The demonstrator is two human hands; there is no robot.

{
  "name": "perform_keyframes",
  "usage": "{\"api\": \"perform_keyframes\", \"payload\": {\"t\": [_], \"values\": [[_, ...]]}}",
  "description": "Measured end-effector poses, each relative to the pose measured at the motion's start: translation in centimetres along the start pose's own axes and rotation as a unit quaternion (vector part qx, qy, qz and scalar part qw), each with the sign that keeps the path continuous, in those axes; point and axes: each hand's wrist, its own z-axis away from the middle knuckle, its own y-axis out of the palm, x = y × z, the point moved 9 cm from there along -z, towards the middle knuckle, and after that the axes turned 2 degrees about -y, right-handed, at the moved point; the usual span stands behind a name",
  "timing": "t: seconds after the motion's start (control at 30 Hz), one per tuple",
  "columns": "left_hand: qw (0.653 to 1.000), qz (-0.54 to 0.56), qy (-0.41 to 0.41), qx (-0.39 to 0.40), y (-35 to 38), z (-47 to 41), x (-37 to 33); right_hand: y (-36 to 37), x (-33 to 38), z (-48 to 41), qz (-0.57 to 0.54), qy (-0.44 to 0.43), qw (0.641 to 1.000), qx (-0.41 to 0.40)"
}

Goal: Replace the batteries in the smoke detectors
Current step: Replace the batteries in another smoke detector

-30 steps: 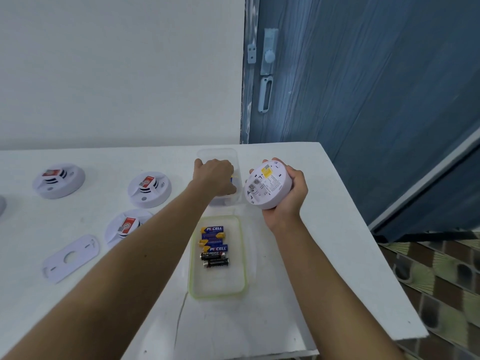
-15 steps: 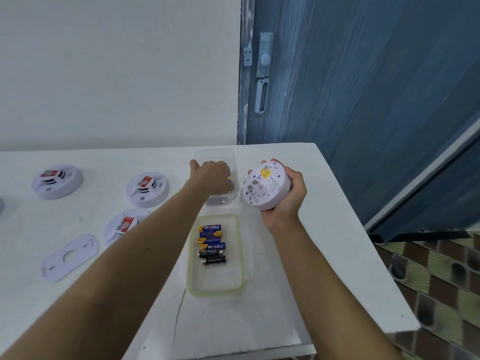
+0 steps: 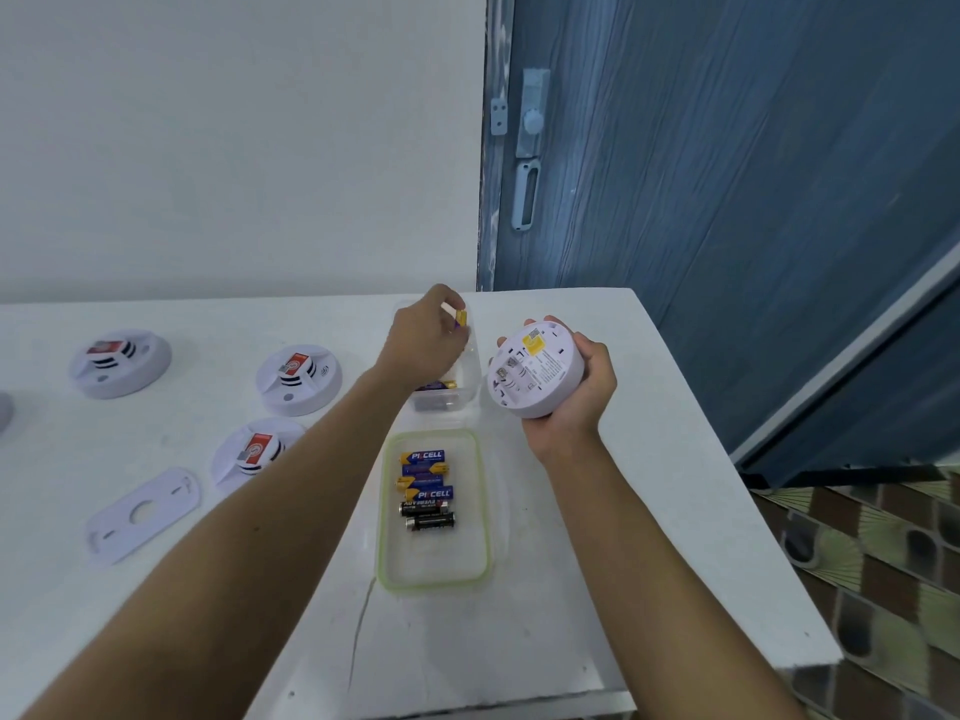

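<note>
Hovering over the clear tub (image 3: pixel 471 356) of batteries (image 3: pixel 441 385), left hand (image 3: pixel 423 343) pinches a battery (image 3: pixel 461 318); right hand (image 3: pixel 582 397) grips a smoke detector (image 3: pixel 535 374).

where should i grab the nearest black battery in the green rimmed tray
Pinch the nearest black battery end to end, coming straight down from above: it lies flat, its far flank against the next battery, while both ends have bare tray floor beside them.

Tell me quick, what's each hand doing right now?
Left hand: closed, pinching a battery over the clear tub.
Right hand: closed, gripping a smoke detector.
</note>
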Motion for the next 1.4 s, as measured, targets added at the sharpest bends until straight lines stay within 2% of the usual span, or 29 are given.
{"api": "perform_keyframes", "payload": {"t": [0.13,0.2,0.4,0.63,0.8,1.1,1.4], "values": [[0.985,0.16,0.002,-0.067,-2.8,3.2,-2.3,0.4,-0.3,0.2,-0.028,0.005,1.0,0.011],[0.973,0.22,-0.003,-0.067,-3.2,4.7,-2.8,0.7,-0.4,0.4,-0.043,0.004,0.999,0.026],[0.956,0.284,0.054,-0.043,-3.8,8.0,-3.9,2.1,-0.2,1.6,-0.091,0.009,0.993,0.076],[0.951,0.287,0.088,-0.072,-5.2,9.5,-4.0,3.1,-0.4,2.9,-0.126,0.017,0.986,0.111],[0.954,0.285,0.09,-0.041,-4.4,10.5,-4.4,3.9,-0.3,3.7,-0.118,0.022,0.984,0.129],[0.971,0.235,0.023,-0.025,-3.1,11.0,-3.2,4.3,-0.5,4.0,-0.057,-0.005,0.992,0.111],[0.985,0.156,0.05,-0.061,-3.4,11.6,-3.4,4.6,-1.7,4.8,-0.082,-0.002,0.992,0.096]]}}
